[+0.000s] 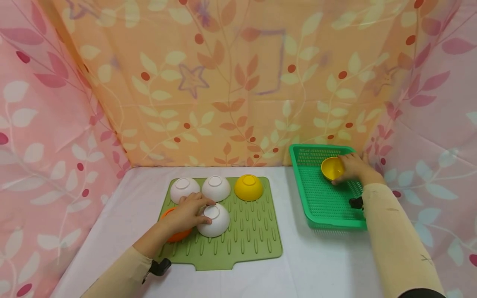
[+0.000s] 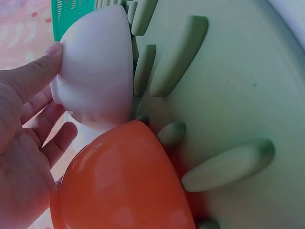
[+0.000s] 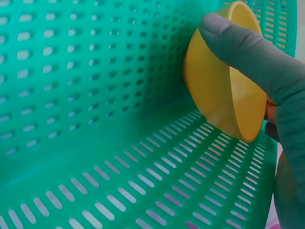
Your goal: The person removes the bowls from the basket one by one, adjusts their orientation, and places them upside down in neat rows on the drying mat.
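Note:
In the head view my left hand [image 1: 187, 214] is at an upside-down white bowl [image 1: 217, 223] on the green drying mat [image 1: 257, 244]. Thumb and fingers pinch its foot ring, as the left wrist view shows. Under that hand an upside-down orange bowl [image 2: 124, 181] stands beside the white one. My right hand [image 1: 354, 167] grips a small yellow bowl [image 3: 214, 81] inside the green basket [image 1: 303, 198]. The thumb lies on its outer wall near the rim, and the other fingers are mostly hidden behind it. This bowl is tipped on its side, mouth toward the palm.
Along the mat's back edge sit two more white bowls, one at the left [image 1: 182, 193] and one in the middle [image 1: 220, 191], and another yellow bowl [image 1: 248, 191], all upside down. Patterned curtains [image 1: 238, 103] enclose the white-covered table [image 1: 294, 265] at the back and sides.

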### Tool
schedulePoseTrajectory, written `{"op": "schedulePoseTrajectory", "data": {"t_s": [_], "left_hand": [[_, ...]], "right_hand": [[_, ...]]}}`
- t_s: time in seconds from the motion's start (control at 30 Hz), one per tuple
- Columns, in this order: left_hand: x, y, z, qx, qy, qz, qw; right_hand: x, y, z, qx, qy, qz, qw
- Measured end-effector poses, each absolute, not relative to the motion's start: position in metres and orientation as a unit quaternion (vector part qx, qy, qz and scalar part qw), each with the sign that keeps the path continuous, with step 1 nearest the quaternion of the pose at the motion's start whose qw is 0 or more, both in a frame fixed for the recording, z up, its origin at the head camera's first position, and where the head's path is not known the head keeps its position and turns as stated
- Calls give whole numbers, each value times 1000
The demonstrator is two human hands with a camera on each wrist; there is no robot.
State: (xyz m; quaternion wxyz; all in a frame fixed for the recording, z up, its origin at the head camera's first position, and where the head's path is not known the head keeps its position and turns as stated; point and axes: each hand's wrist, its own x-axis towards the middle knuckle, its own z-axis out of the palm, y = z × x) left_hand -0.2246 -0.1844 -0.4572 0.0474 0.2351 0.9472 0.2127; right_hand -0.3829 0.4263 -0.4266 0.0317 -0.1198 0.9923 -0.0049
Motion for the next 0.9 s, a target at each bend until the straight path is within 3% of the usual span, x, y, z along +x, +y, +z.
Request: {"op": "schedulePoseTrajectory", "data": {"t_s": [0.53,0.9], "left_hand": [[-225,-181,-457,243,941,229,46],[-223,-183,-454,236,946,217,47]], "right_hand": [[-360,390,-397,-128,987,-78,-50],[-309,349,-349,-120,970,-191,-90]]}}
